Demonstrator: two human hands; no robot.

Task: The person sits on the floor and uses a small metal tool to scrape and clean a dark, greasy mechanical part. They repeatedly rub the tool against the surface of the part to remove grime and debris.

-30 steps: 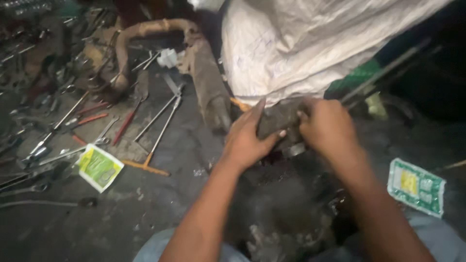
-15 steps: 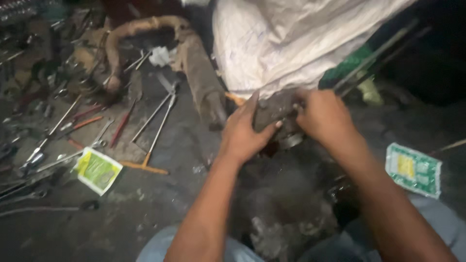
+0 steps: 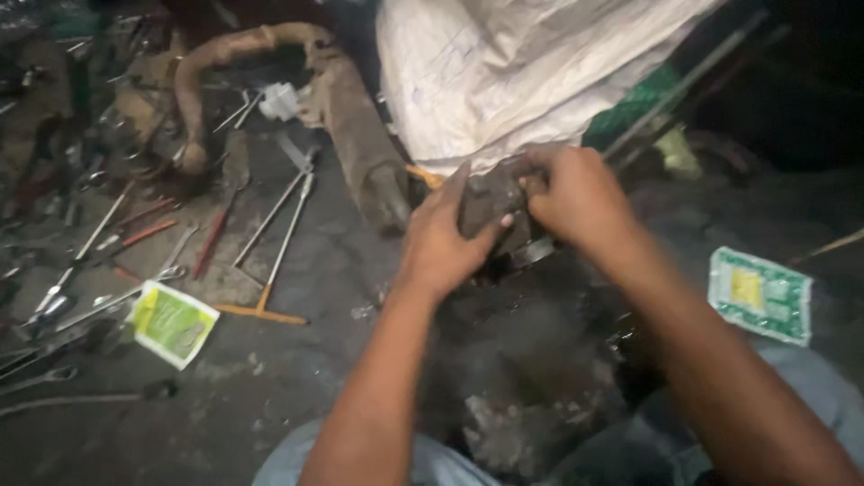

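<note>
Both hands hold one dirty dark metal part (image 3: 490, 205) between them. The left hand (image 3: 441, 238) grips its left side and the right hand (image 3: 576, 198) grips its right side. It sits just in front of a big white sack (image 3: 513, 72). Long tools (image 3: 279, 225) lie on the floor (image 3: 270, 387).

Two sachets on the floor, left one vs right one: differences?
The left sachet is yellow-green with a white border; the right sachet is darker green with a yellow patch. The left sachet lies beside the scattered hand tools, the right sachet on bare floor past the right hand. The left sachet sits tilted, the right sachet nearly level. Both are flat, rectangular and untouched.
</note>
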